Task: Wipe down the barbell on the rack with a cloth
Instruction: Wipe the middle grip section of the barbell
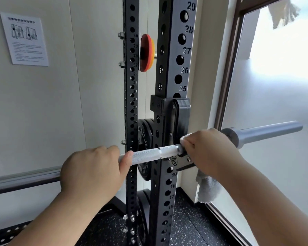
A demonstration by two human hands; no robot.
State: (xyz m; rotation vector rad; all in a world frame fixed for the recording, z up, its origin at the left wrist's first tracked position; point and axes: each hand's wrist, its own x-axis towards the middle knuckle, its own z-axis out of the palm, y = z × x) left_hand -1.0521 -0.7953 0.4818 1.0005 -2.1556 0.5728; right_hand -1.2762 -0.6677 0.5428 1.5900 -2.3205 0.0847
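Barbell sits in J-hook on rack. Left hand wraps bare knurled shaft; right hand clamps cloth round barbell right at J-hook. Risk: loose cloth tail below right grip could snag on J-hook; hard pull toward left grip could roll barbell, pinch knuckles.

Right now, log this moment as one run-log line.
left hand: grips barbell | right hand: holds cloth on it beside rack upright
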